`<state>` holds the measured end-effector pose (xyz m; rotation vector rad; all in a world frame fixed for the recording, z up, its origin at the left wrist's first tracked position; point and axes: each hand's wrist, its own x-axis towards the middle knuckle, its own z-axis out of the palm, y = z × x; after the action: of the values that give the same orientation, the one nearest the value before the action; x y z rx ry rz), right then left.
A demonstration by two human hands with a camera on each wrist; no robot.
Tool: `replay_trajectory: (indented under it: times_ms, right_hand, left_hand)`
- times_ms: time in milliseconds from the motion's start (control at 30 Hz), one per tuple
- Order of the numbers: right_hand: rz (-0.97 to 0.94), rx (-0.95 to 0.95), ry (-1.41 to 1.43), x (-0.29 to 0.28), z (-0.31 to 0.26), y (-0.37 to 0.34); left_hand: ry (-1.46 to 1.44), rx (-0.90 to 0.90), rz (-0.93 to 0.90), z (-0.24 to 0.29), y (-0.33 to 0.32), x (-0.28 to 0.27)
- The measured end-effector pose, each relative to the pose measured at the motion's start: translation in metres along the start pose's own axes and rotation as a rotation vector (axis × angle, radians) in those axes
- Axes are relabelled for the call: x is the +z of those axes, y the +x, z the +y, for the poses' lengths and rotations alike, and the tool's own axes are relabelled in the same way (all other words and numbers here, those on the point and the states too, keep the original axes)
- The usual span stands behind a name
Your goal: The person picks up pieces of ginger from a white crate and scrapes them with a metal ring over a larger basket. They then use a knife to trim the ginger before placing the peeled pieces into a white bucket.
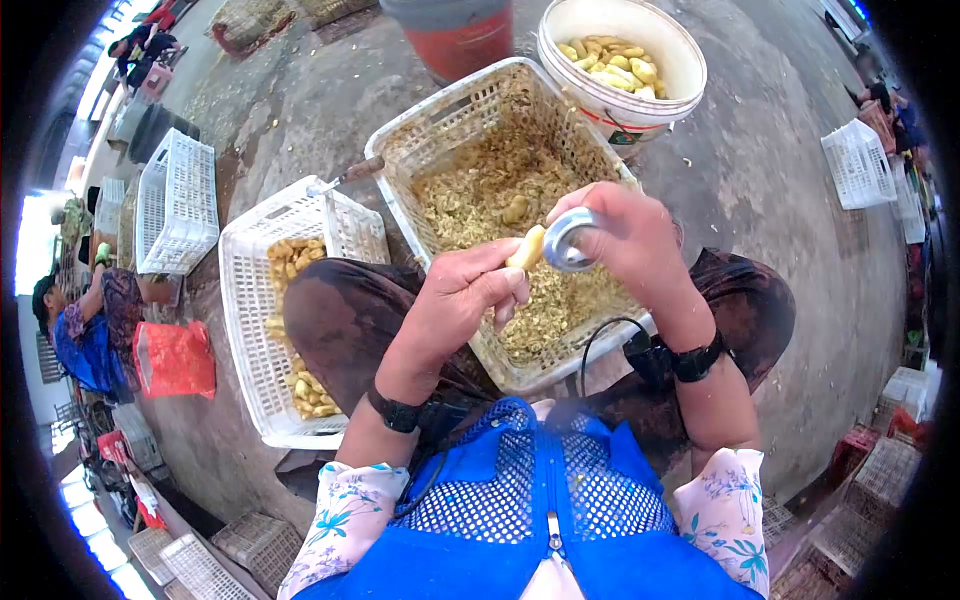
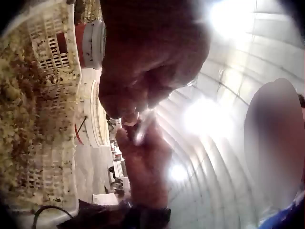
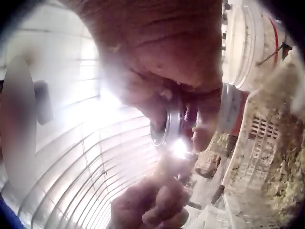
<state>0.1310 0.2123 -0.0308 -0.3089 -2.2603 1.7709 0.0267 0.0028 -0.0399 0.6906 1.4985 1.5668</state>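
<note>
Between thumb and fingers, my left hand [image 1: 462, 295] pinches a pale yellow, elongated vegetable piece [image 1: 527, 247]. My right hand [image 1: 635, 240] grips a shiny round metal ring [image 1: 572, 240], its edge close beside the piece. Both hands are over a white plastic crate [image 1: 505, 375] with yellowish-brown scrapings [image 1: 540, 310] in it. One small piece [image 1: 514, 209] lies on the scrapings. In the right wrist view the metal ring [image 3: 166, 129] shows under the curled fingers. Dark in the left wrist view, the left hand [image 2: 143, 71] mostly hides what it holds.
A second white crate [image 1: 240, 330] with several yellow-brown pieces stands at the left, a handled tool [image 1: 350, 174] across its far corner. Beyond the middle crate are a white bucket [image 1: 625, 105] of pale pieces and a red-and-grey bucket [image 1: 455, 40]. Another person [image 1: 85, 330] sits far left.
</note>
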Motion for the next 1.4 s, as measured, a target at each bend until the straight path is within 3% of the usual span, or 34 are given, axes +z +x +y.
replay_trajectory:
  times_ms: [167, 267, 400, 533, 633, 667, 767, 800, 900, 933, 1033, 1067, 1167, 1300, 1400]
  right_hand:
    - [-0.070, -0.119, -0.124, 0.012, 0.004, -0.004]
    - [-0.024, -0.048, -0.245, 0.005, -0.001, -0.004]
    - [0.049, 0.137, -0.078, -0.005, -0.006, -0.001]
    - [0.019, -0.052, 0.033, 0.003, -0.007, -0.004]
    - [-0.043, 0.003, -0.087, 0.008, -0.008, -0.004]
    - [-0.013, -0.020, -0.145, 0.005, -0.003, -0.003]
    - [0.205, -0.051, -0.230, -0.002, 0.001, 0.005]
    - [0.182, -0.068, -0.157, -0.001, -0.001, 0.006]
    - [0.106, -0.101, 0.057, 0.005, -0.008, 0.000]
    - [0.079, -0.212, -0.075, 0.008, -0.003, 0.000]
    - [0.029, -0.291, -0.184, 0.020, 0.000, 0.000]
    - [0.000, -0.114, -0.179, 0.018, -0.007, -0.003]
    - [0.008, -0.119, -0.184, 0.015, -0.001, 0.000]
    - [-0.020, 0.054, -0.196, 0.002, -0.003, 0.003]
    - [-0.003, 0.038, -0.188, 0.002, -0.004, 0.003]
  left_hand:
    - [-0.002, -0.007, -0.005, -0.005, 0.001, 0.001]
    - [-0.052, -0.033, 0.003, -0.009, 0.001, 0.001]
    - [-0.296, -0.082, 0.019, -0.011, 0.002, 0.000]
    - [-0.086, -0.082, 0.041, -0.003, 0.004, 0.004]
    - [-0.044, -0.080, 0.019, -0.006, 0.003, 0.006]
    - [-0.148, -0.140, 0.039, -0.004, 0.003, 0.007]
    - [-0.536, -0.103, 0.008, -0.016, 0.003, 0.000]
    - [-0.586, -0.099, 0.018, -0.014, 0.003, 0.000]
    - [-0.608, -0.114, 0.071, -0.017, 0.007, 0.000]
    - [-0.558, -0.127, 0.083, -0.015, 0.008, 0.002]
    - [-0.368, -0.087, 0.112, -0.021, 0.009, 0.006]
    - [-0.336, -0.083, 0.113, -0.021, 0.008, 0.008]
    - [-0.391, -0.095, 0.080, -0.015, 0.006, 0.008]
    - [-0.556, -0.146, 0.073, -0.018, 0.007, 0.008]
    - [-0.584, -0.164, 0.047, -0.017, 0.005, 0.006]
